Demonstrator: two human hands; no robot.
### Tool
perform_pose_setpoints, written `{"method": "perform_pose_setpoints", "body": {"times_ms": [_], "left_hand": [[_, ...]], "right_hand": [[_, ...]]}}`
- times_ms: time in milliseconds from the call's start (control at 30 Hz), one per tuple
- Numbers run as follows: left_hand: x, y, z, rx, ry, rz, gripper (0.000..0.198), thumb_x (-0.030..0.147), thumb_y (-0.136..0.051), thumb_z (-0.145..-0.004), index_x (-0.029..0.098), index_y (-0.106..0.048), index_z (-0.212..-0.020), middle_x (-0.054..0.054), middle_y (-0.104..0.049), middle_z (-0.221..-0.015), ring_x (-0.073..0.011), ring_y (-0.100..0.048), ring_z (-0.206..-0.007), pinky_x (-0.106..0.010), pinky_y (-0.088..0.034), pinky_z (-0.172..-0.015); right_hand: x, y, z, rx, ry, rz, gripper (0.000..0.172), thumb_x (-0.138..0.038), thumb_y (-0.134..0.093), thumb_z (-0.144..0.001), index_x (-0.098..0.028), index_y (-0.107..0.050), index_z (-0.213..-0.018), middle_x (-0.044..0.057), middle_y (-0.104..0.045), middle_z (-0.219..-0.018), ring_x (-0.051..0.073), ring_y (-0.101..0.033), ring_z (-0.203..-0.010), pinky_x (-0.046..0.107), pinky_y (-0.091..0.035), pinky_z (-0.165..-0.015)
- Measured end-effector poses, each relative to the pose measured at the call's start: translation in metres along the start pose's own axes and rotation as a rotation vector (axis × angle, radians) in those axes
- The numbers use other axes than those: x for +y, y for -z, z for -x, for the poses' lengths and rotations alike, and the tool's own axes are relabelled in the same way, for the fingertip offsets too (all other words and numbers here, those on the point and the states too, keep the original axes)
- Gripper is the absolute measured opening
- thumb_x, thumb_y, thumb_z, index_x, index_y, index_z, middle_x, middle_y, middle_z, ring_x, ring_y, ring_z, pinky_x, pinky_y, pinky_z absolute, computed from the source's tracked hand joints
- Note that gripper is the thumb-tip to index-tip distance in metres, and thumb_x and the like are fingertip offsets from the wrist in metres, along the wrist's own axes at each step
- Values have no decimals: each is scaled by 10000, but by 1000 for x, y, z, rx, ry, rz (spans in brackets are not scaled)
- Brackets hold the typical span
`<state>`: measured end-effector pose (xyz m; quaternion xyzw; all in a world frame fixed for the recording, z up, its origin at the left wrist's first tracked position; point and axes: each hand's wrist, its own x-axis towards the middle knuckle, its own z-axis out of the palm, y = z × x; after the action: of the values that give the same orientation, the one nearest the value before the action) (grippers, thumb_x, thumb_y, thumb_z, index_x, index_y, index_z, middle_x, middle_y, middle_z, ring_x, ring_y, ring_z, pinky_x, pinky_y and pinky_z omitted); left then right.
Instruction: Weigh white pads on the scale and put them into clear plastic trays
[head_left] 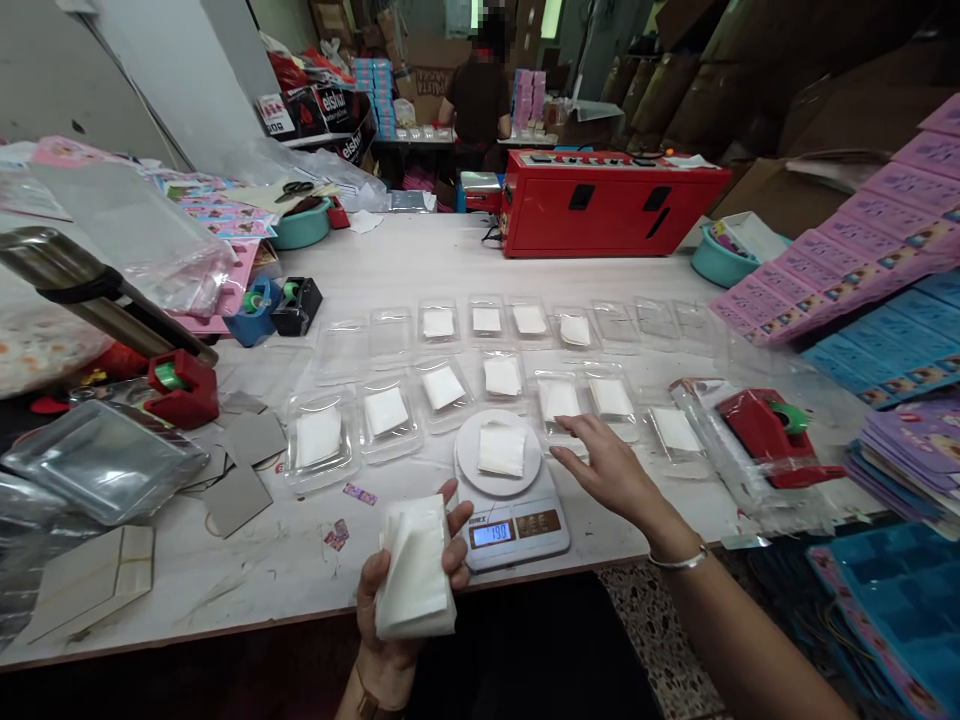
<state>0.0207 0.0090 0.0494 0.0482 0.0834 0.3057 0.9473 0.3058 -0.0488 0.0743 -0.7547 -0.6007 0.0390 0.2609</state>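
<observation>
Ahead, the scale (517,507) fits between table edge (262,618) and trays (391,335); my left hand (391,652) grips white sheets (412,575), right hand (611,475) hovers, fingers parted.

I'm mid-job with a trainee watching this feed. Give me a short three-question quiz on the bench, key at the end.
1. Which hand holds the white stack?
2. True or false: a white bundle lies on the scale.
3. Fill in the colour: the tape dispenser nearest the picture's right edge is ____.

Key:
1. The left hand.
2. True.
3. Red.
</observation>
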Motion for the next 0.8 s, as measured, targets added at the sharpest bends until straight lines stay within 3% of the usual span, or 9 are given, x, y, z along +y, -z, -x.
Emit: {"method": "perform_pose_setpoints", "body": {"times_ms": [233,433,667,800], "left_hand": [[-4,-14,-25,-64,61,-1,875,384,-741,-680,112,-384,-1431,-195,-643,-1228,-133,-521,-707,-269,-461,-656],[6,-9,-33,-66,38,1,865,376,-727,-682,93,-391,-1427,-189,-645,-1238,-131,-509,-694,-269,-458,-644],[-17,-8,-52,-113,150,-12,828,394,-695,-719,127,-388,-1440,-205,-619,-1267,-145,-544,-740,-274,-442,-662],[-16,-9,-58,-86,154,-13,844,401,-697,-710,132,-381,-1445,-217,-603,-1286,-146,-541,-742,-280,-439,-666]], "right_hand": [[-7,-6,-52,-163,85,25,297,-323,-564,-924,-203,-592,-1194,82,-632,-1020,248,-615,-938,394,-513,-768],[-10,-4,-61,-217,65,-1,252,-309,-551,-933,-213,-598,-1161,75,-639,-1023,248,-613,-949,393,-509,-778],[-12,-16,-67,-303,40,-13,232,-294,-552,-928,-214,-585,-1143,81,-635,-1054,251,-608,-977,394,-517,-793],[-13,-19,-74,-338,61,0,211,-275,-559,-921,-208,-594,-1118,83,-631,-1034,255,-601,-978,410,-518,-801]]}}
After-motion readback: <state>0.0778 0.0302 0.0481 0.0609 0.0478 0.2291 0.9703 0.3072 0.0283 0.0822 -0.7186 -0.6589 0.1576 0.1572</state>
